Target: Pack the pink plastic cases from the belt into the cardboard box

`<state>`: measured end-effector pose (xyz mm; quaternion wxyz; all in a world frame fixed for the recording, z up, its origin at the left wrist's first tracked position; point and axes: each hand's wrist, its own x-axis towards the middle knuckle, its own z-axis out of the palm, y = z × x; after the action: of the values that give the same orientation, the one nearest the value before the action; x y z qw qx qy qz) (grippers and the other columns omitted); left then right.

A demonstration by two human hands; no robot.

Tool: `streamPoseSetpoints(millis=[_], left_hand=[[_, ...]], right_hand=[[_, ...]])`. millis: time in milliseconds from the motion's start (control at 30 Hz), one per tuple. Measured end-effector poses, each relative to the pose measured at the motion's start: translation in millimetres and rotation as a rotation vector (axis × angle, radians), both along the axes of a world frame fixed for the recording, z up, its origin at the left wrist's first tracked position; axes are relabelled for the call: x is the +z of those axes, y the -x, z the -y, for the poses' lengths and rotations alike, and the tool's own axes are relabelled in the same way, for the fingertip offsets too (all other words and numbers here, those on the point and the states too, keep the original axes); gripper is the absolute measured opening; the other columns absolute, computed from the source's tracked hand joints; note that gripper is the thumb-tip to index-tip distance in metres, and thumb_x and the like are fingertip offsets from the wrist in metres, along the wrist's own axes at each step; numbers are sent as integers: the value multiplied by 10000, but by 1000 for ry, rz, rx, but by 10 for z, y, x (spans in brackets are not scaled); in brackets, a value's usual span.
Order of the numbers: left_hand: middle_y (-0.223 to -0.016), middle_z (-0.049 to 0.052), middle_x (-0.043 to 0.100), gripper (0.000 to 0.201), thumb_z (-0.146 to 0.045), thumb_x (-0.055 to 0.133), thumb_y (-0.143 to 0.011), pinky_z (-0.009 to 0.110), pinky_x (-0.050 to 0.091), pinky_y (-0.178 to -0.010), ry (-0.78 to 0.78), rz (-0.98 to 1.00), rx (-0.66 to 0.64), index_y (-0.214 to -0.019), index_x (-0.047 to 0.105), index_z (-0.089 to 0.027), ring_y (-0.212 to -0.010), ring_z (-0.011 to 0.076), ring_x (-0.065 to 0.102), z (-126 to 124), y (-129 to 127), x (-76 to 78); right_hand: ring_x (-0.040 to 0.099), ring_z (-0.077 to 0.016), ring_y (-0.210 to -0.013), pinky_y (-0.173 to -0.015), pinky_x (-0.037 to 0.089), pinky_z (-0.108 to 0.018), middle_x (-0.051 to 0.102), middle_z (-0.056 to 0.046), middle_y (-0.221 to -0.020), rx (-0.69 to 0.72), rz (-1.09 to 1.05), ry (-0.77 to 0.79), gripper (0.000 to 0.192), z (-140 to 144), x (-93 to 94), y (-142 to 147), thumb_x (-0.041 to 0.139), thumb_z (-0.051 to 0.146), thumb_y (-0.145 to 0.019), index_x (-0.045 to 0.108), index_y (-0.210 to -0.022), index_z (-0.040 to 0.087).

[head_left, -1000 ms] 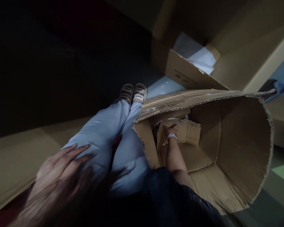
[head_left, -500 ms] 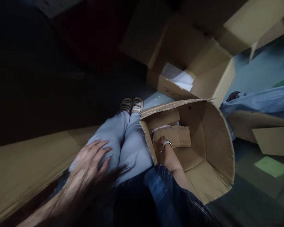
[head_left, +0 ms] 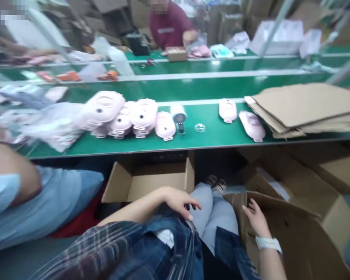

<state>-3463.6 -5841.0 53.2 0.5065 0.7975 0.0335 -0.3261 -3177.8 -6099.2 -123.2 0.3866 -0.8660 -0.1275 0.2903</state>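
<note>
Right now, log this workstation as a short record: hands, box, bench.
left hand: open, resting on the person's lap
right hand: open, empty, at the rim of the cardboard box; white wristband
bench: green, with pink devices in a cluster at left and flat cardboard sheets at right
under bench: open carton
nearby: a person's blue sleeve at left

- Two hands: left hand (head_left: pixel 179 201), right hand (head_left: pixel 255 217)
- Several pink devices (head_left: pixel 142 114), blurred, on the table (head_left: pixel 210 136)
- One cardboard stack (head_left: pixel 306 109)
- Two open boxes: (head_left: pixel 151 181), (head_left: pixel 297 233)
</note>
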Motion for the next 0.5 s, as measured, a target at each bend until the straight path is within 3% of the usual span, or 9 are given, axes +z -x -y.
streamPoseSetpoints(millis=[67, 133, 200, 233, 267, 300, 367, 500], left_hand=[[-1519, 164, 571, 711, -441, 749, -879, 417, 493, -1138, 182, 296, 194, -1503, 531, -180, -1350, 312, 593, -424, 458, 463], [-1454, 169, 600, 655, -549, 692, -898, 452, 524, -1089, 130, 610, 584, -1436, 568, -196, -1312, 329, 602, -843, 844, 806], [-1338, 171, 637, 547, -547, 633, -922, 485, 516, -1078, -323, 846, 1117, -1320, 619, -172, -1258, 327, 607, -1251, 1045, 976], [-1336, 182, 624, 530, -523, 632, -915, 508, 475, -1119, -629, 875, 1305, -1294, 633, -153, -1283, 340, 575, -1440, 1070, 1002], [-1374, 196, 592, 537, -494, 632, -910, 523, 410, -1177, -921, 838, 1402, -1310, 633, -136, -1339, 355, 522, -1610, 1054, 999], [-1428, 210, 551, 581, -476, 637, -903, 522, 344, -1223, -1155, 757, 1418, -1362, 615, -120, -1395, 368, 465, -1754, 1010, 977], [-1538, 234, 452, 743, -511, 658, -894, 519, 283, -1252, -1384, 547, 1322, -1508, 511, -120, -1462, 397, 389, -1952, 888, 899], [-1671, 278, 259, 981, -620, 726, -835, 585, 317, -1200, -1415, 268, 1163, -1630, 349, -187, -1466, 487, 381, -2060, 734, 699]], right_hand=[[715, -337, -1158, -1003, 592, -444, 695, -172, -1303, 108, -42, -153, 838, -367, 342, 87, 717, 567, -662, 600, -1408, 201], [710, -314, -1146, -979, 603, -443, 689, -170, -1307, 245, -78, -270, 837, -776, 732, 349, 730, 585, -688, 587, -1415, 195], [727, -283, -1043, -917, 621, -437, 716, -164, -1232, 437, -112, -338, 750, -1244, 1111, 725, 724, 565, -724, 624, -1357, 176], [729, -267, -991, -898, 623, -433, 728, -157, -1195, 565, -118, -360, 687, -1505, 1284, 924, 720, 534, -744, 647, -1323, 170], [726, -251, -960, -891, 621, -429, 736, -143, -1166, 694, -92, -386, 626, -1782, 1445, 1116, 712, 490, -774, 659, -1313, 175], [720, -240, -956, -891, 618, -424, 739, -132, -1150, 798, -32, -412, 573, -2071, 1593, 1293, 695, 435, -810, 658, -1323, 181], [696, -240, -1049, -976, 586, -431, 713, -138, -1232, 928, 190, -441, 513, -2649, 1850, 1599, 669, 337, -869, 643, -1357, 181], [454, -332, -1458, -1236, 360, -466, 465, -251, -1556, 949, 593, -183, 595, -3554, 2153, 2067, 642, 201, -914, 533, -1485, 74]])
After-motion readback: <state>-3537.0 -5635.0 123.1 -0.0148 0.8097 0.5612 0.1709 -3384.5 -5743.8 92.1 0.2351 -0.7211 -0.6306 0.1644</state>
